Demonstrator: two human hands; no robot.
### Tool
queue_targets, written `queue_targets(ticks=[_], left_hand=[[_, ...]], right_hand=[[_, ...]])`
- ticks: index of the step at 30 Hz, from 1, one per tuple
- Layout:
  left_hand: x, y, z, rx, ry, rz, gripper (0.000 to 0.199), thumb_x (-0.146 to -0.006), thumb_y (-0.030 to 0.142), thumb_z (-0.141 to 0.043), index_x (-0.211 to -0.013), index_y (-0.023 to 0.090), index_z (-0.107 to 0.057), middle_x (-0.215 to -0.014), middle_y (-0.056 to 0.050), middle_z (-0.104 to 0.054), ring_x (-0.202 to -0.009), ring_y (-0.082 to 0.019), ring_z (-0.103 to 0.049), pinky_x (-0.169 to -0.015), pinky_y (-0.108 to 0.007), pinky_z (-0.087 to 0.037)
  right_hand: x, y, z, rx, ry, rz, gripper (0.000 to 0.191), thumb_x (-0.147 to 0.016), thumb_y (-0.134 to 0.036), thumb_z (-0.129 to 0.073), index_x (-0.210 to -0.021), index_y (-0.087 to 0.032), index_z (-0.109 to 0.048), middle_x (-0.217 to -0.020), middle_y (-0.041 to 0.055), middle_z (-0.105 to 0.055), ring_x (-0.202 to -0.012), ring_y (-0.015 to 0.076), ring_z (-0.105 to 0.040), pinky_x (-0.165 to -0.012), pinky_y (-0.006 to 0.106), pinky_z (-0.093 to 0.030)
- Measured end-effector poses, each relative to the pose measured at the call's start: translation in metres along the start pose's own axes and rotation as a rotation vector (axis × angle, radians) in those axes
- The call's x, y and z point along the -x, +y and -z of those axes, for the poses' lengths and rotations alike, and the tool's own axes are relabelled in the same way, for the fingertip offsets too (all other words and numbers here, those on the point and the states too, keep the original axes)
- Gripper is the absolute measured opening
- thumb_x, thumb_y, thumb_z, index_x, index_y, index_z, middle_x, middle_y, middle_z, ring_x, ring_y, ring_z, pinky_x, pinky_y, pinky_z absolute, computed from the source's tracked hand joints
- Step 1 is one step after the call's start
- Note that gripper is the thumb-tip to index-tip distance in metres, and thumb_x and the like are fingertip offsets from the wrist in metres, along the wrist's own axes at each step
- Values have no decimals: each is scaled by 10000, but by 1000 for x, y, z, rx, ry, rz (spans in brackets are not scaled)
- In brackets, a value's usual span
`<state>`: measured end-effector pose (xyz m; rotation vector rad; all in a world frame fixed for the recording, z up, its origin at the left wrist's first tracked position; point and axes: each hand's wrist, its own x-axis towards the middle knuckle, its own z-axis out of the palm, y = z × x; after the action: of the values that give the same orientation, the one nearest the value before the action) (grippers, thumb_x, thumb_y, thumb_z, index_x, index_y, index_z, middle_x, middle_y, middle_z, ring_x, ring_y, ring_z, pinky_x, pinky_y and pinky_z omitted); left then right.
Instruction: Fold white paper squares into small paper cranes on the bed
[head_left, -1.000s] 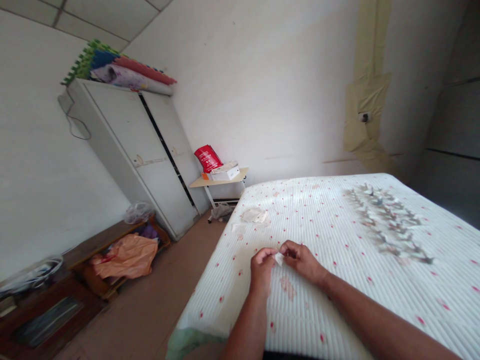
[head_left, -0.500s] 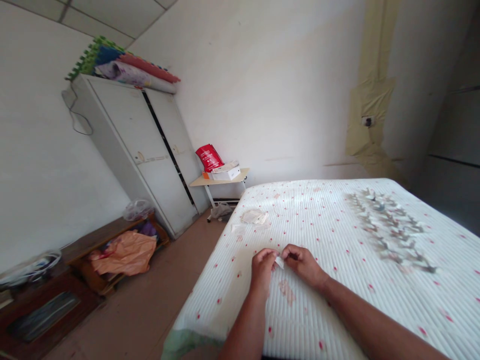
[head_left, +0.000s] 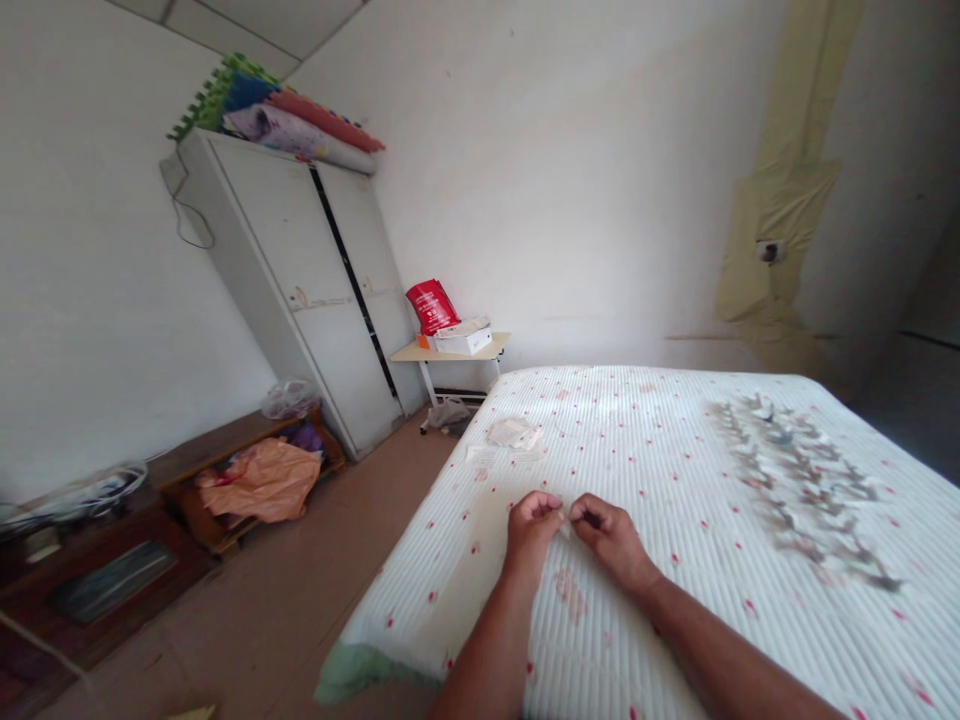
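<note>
My left hand [head_left: 534,530] is closed in a pinch on a small piece of white paper [head_left: 564,522] above the bed. Close on its right, my right hand [head_left: 606,535] is also pinched, with its fingertips at the paper's edge. Much of the paper is hidden by the fingers. Beyond my hands, a small stack of paper sheets [head_left: 514,433] lies on the bedcover [head_left: 600,450]. Several rows of small folded paper figures [head_left: 806,470] stand on the right side of the bed.
A small table [head_left: 450,352] with a red bag [head_left: 432,306] and a white box [head_left: 465,338] stands past the bed's far left corner. At left are a grey cabinet [head_left: 292,260] and a low wooden unit [head_left: 184,465] with an orange cloth [head_left: 262,480].
The view has shifted slightly, so the room sits differently in the frame. Less of the white paper shows between my fingers now, and my hands remain close together.
</note>
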<state>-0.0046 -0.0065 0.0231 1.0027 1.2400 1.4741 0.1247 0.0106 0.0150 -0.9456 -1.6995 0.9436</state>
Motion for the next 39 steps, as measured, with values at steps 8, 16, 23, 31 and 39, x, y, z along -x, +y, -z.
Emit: queue_targets(ticks=[8,16,23,31,39], left_hand=[[-9,-12,8,139,-191,26,249,-518,127,-613,-765,124,-642,-617,-10,-601,-551,-101,-498,-551,-213,-346],[-14,-14,-2,74,-76,-16,279,-548,140,-584,-805,123,-691,-618,-17,-613,-533,-98,-477,-557,-226,-359],[-17,-15,-10,-33,11,39,264,-545,142,-576,-774,109,-704,-598,-32,-631,-533,-111,-486,-562,-239,-357],[-17,-13,-4,124,-91,124,317,-511,131,-629,-819,99,-696,-609,-28,-619,-543,-102,-486,-582,-242,-347],[-16,-12,-4,270,-147,184,381,-438,127,-702,-817,89,-688,-687,-65,-657,-639,-159,-562,-686,-302,-385]], right_hand=[[-7,6,2,-234,37,-289,39,-612,-229,-516,-606,-190,-514,-432,-73,-392,-403,76,-317,-415,208,-237],[-12,8,8,-357,26,-343,68,-594,-243,-541,-623,-182,-534,-425,-68,-422,-395,74,-337,-418,210,-248],[-17,16,18,-189,-44,-269,99,-623,-237,-517,-661,-172,-581,-451,-63,-439,-411,72,-326,-427,210,-236],[-20,25,28,-159,-157,-200,128,-623,-222,-557,-731,-169,-599,-504,-61,-437,-457,77,-346,-451,207,-256],[-17,17,25,-194,-183,-185,155,-608,-207,-581,-759,-175,-586,-519,-60,-435,-472,77,-365,-455,203,-273]])
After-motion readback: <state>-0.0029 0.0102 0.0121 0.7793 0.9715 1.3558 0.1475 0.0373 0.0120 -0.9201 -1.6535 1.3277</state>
